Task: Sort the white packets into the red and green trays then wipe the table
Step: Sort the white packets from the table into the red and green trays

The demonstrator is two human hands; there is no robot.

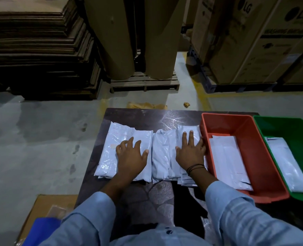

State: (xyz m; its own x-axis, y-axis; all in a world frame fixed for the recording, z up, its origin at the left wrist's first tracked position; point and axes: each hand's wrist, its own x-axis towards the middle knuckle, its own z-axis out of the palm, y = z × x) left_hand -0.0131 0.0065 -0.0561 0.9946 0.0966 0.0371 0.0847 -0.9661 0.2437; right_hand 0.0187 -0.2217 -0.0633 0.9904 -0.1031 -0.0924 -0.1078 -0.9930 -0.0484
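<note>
Several white packets (111, 148) lie in overlapping piles across the dark table (156, 196). My left hand (131, 155) rests flat, fingers spread, on the left pile. My right hand (190, 151) lies flat on the right pile (165, 157), its outer edge close to the red tray (227, 121). White packets (227, 157) lie inside the red tray. To the right of the red tray stands the green tray (280, 123), which holds a white packet (287, 162). Neither hand grips a packet.
A cardboard sheet (40, 210) and something blue (42, 228) lie on the floor at lower left. Behind the table stand stacked cardboard (37, 50), large brown paper rolls (129, 38) on a pallet, and big cartons (253, 41). The trays reach the table's right edge.
</note>
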